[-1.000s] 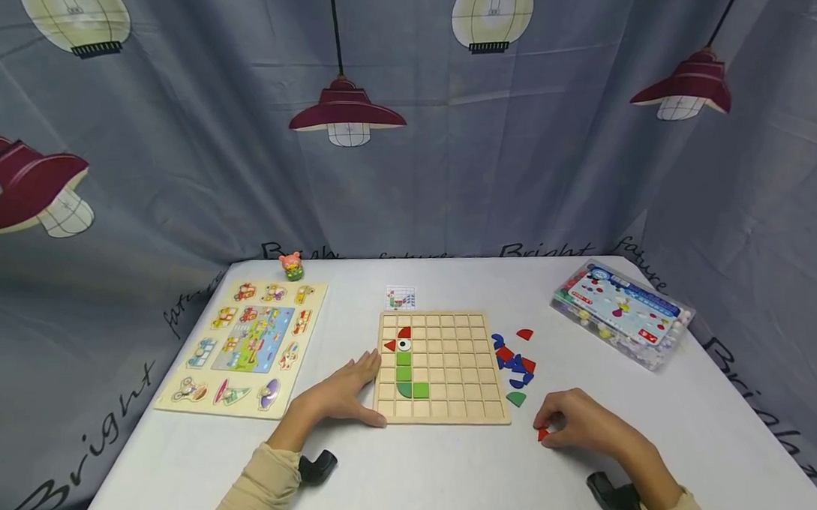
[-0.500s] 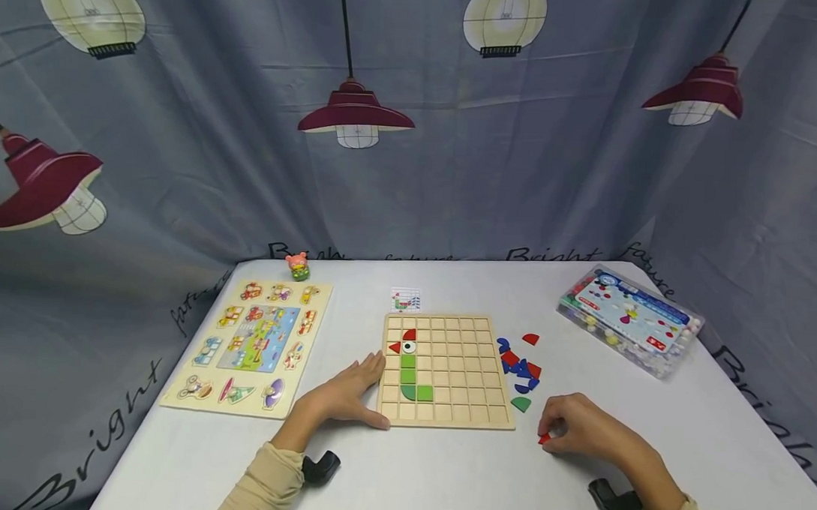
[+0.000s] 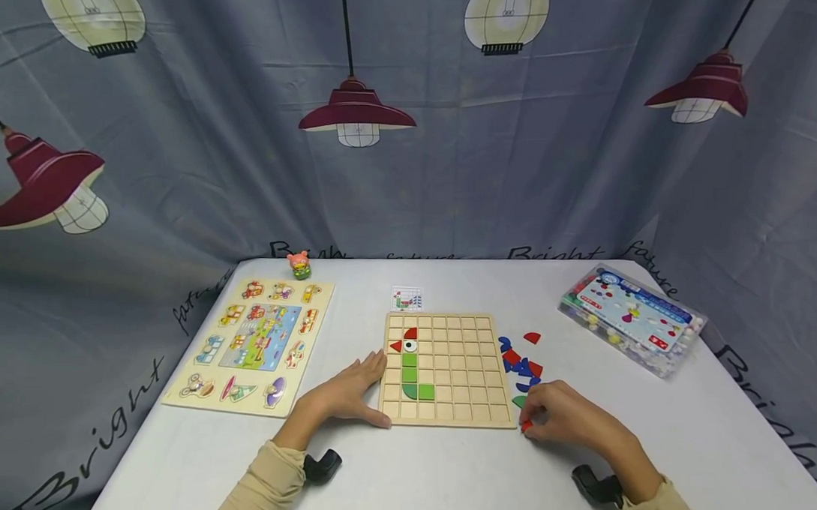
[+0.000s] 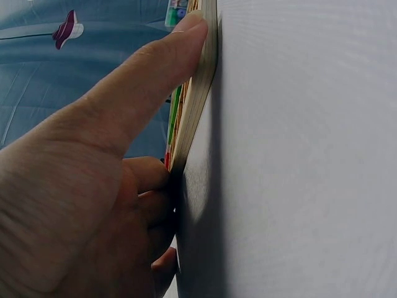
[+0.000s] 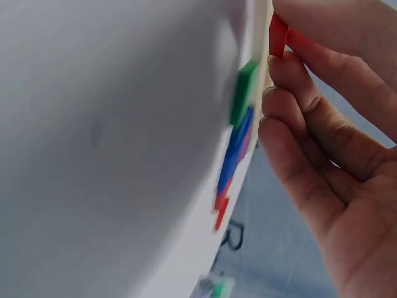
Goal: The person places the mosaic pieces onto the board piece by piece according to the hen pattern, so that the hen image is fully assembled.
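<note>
A wooden grid board [image 3: 448,369] lies mid-table with red, white and green pieces set in its left columns. My left hand [image 3: 349,394] rests flat against the board's left edge [image 4: 201,93], thumb along its front corner. My right hand [image 3: 561,418] pinches a small red piece [image 3: 526,425] [image 5: 277,35] just off the board's front right corner. Loose blue, red and green pieces [image 3: 521,364] [image 5: 239,127] lie right of the board, just beyond that hand.
A picture peg puzzle [image 3: 253,343] lies at the left. A small toy figure [image 3: 299,265] stands at the back. A pattern card [image 3: 405,298] lies behind the board. A clear plastic box [image 3: 631,308] sits at the right. Curtain surrounds the table.
My right hand has moved left with the red piece, from open table toward the board's front right corner. My left hand has stayed on the board's edge.
</note>
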`<state>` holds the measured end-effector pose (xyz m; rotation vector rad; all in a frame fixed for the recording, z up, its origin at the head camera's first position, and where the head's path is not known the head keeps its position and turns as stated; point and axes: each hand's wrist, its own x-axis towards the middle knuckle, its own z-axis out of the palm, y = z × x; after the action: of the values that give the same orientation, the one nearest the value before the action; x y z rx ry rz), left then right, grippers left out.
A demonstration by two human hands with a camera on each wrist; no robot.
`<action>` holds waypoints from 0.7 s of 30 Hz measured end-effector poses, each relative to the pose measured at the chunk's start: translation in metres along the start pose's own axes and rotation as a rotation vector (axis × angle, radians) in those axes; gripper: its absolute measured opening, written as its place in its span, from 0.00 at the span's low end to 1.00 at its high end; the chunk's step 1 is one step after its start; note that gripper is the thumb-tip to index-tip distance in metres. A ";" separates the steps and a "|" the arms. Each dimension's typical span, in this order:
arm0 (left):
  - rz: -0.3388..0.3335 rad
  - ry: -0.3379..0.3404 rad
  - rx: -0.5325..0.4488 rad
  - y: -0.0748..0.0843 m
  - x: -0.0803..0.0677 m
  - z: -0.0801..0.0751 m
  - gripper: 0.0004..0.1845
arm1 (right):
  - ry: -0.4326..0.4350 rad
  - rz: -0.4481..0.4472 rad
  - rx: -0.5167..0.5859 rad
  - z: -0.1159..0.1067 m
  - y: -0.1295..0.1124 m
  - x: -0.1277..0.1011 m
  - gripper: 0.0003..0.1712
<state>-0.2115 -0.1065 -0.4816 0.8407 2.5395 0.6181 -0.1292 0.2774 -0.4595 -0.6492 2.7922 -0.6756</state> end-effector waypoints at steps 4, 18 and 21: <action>-0.004 -0.004 0.001 0.000 0.000 0.000 0.64 | 0.021 -0.069 -0.032 -0.002 -0.017 0.017 0.05; 0.002 -0.006 0.017 -0.003 0.001 0.001 0.64 | -0.030 -0.142 -0.093 0.018 -0.082 0.091 0.04; 0.001 -0.005 0.018 -0.003 0.002 0.001 0.63 | -0.049 -0.172 -0.099 0.022 -0.090 0.103 0.03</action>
<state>-0.2137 -0.1073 -0.4842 0.8488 2.5442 0.5932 -0.1807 0.1491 -0.4452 -0.9205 2.7610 -0.5454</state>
